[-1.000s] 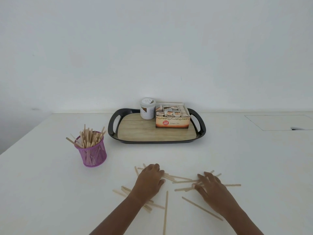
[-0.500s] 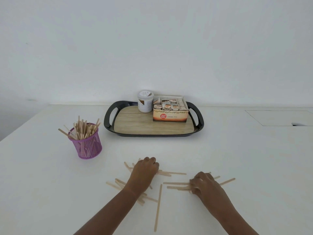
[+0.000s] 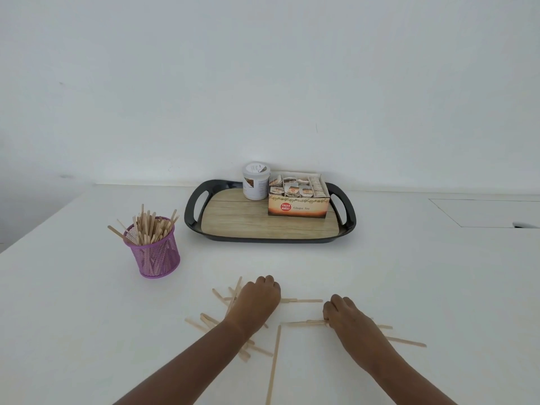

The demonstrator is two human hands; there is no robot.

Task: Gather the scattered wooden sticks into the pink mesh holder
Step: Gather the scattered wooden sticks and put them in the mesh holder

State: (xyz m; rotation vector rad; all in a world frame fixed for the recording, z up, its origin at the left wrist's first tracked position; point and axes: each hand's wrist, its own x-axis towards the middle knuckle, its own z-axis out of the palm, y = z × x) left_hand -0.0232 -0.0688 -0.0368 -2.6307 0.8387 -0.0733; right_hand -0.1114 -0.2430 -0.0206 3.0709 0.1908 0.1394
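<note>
Loose wooden sticks [image 3: 274,366] are being left scattered flat across the near part of the white table [image 3: 87,317], some crossing one another in a heap and one long stick lying alone between the two forearms. The left hand [image 3: 257,302] is being held knuckles-up over the heap, its fingers curled down round several of the sticks, whose ends are showing on both sides of the fist. The right hand [image 3: 347,317] is being kept low on the table to the right, its fingers closed on a small bundle of sticks that is sticking out level towards the left from beside the thumb; more sticks are lying under and behind its wrist. The pink mesh holder [image 3: 155,255] is being kept upright on the table, further back and to the left, well apart from both hands, and it is already packed with standing sticks that are fanning out above its rim. Behind the hands, a black tray [image 3: 349,229] with a wood-grain floor is being used to carry a white jar [image 3: 255,185] and an open Ginger Tea box [image 3: 298,206], the two touching side by side.
</note>
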